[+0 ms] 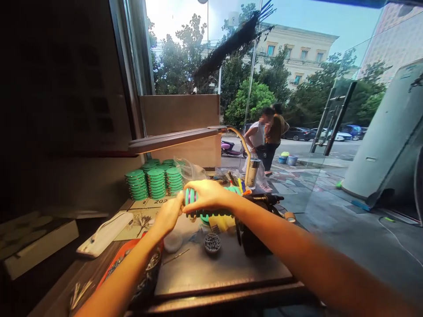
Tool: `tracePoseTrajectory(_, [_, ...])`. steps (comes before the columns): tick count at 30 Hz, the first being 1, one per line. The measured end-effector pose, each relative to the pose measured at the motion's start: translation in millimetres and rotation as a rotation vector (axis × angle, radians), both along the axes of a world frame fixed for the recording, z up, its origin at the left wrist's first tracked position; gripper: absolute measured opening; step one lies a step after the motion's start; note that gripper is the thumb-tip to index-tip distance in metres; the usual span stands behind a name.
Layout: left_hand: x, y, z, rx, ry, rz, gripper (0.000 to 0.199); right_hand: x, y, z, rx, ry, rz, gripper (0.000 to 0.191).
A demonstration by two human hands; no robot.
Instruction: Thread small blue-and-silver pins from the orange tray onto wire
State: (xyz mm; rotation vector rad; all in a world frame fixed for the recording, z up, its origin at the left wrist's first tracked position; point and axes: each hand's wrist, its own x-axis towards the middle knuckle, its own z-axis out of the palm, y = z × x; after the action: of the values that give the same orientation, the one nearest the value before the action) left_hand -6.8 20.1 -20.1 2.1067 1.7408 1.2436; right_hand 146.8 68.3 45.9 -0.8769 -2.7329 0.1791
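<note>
My right hand [211, 194] is closed around a few green discs [191, 197] with purple between them, held on edge above the bench. Against the left side of these discs, my left hand [168, 215] has its fingers pressed together; what they pinch is hidden. Below the hands, a dark ridged bar runs toward a black machine [256, 242] on the right. A small bowl of metal bits [212, 243] sits on the metal work plate [188, 281] beneath my hands. Beside it are a white round lid [172, 242] and a thin rod [176, 256].
Several stacks of green discs [156, 182] stand at the back left. A desk lamp [178, 138] stretches low above them. Left of my left arm lie a white phone-like slab [105, 234] and a red tray [115, 259]. A spray can [253, 174] stands behind; people are outside the glass.
</note>
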Motion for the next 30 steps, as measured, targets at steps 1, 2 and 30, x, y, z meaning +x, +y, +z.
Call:
tracePoseTrajectory(1, [0.1,2.4,-1.4,-0.017,-0.008,0.005,0.038,0.5,-0.3,0.1,-0.005,0.002,-0.004,0.059])
tracePoseTrajectory(2, [0.8,3.5,-2.8,-0.022,-0.018,0.01,0.038,0.8,-0.8,0.4,-0.009,0.002,-0.006,0.059])
tracePoseTrajectory(30, [4.9,2.1,-3.1,-0.017,-0.142,0.025,0.041,1.9,0.1,-1.5,-0.02,0.015,-0.011,0.06])
